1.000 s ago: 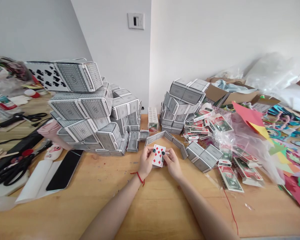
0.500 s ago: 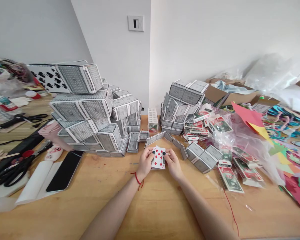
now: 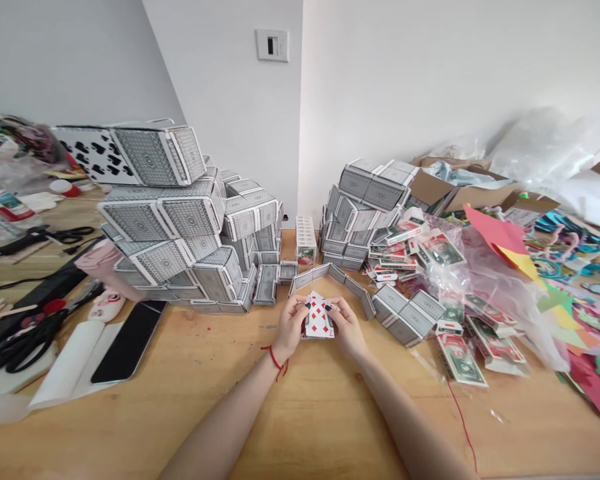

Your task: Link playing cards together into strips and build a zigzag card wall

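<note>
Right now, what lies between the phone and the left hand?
In the head view, wooden tabletop with small marks lies between the phone and left hand.

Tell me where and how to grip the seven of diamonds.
I'd pinch the seven of diamonds by its long edges near the far end, coming from left and right, where the left hand and right hand are. It is thin and flat, with its face showing and its near end free, so this should leave most of the face uncovered.

playing card (image 3: 319, 320): smooth paper | table (image 3: 305, 420): smooth wood | phone (image 3: 130, 343): glossy | bag (image 3: 543, 143): crinkled plastic
</note>
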Demonstrator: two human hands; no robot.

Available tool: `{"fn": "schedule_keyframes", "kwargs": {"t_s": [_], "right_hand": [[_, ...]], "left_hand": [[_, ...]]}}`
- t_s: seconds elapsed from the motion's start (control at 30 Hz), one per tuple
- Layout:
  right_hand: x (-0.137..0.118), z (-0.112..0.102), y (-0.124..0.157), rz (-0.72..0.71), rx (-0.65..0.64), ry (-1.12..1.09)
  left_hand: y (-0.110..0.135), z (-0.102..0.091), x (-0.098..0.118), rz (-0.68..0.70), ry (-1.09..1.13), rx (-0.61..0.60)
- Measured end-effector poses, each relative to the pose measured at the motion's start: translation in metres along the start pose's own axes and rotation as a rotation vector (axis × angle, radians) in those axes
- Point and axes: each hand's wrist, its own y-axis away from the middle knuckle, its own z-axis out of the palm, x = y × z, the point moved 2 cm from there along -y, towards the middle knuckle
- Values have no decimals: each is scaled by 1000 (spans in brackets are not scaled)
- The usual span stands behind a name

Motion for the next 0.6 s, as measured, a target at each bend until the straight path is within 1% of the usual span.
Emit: {"fn": "schedule_keyframes", "kwargs": {"t_s": [0.13, 0.27, 0.33, 0.43, 0.53, 0.6], "right_hand": [[0, -1, -1, -27, -8, -28], [-5, 1, 1, -7, -5, -77], [-7, 2, 1, 46, -58, -154], [-7, 4, 2, 164, -197, -267], [-2, 5, 2, 300, -266, -237], [1, 6, 3, 347, -290, -178]], "left_hand": [[0, 0, -2, -17, -25, -4], [0, -1, -2, 46, -76, 8], [0, -1, 0, 80, -92, 0], [1, -2, 2, 108, -94, -29], [2, -2, 4, 127, -101, -70], [3, -2, 5, 132, -105, -90]]}}
